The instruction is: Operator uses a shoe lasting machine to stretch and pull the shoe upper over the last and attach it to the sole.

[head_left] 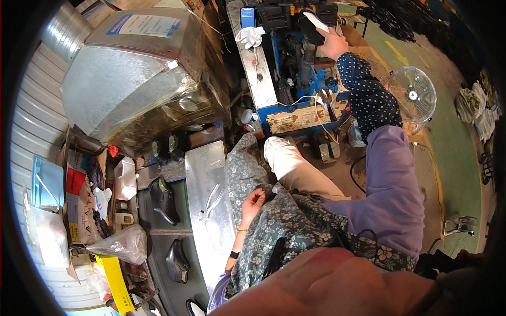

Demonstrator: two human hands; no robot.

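At the top of the head view, my right hand (333,45) is closed on a black shoe (311,30) with a long white strip along one side. The shoe is above a blue machine (303,79) with dark metal parts. My right arm, in a dotted dark sleeve guard over a purple sleeve, is stretched out to it. My left hand (253,203) is by my lap, against the flowered apron (295,221), with its fingers curled in. Whether anything is between those fingers is hidden.
Left of me, black shoes (164,201) sit on a dark conveyor belt (163,237) beside a metal sheet (208,163). A large metal hood (121,79) stands behind. A phone (247,17) and white gloves (250,37) lie by the machine. Right is a round fan (412,96); pedals (327,151) are below.
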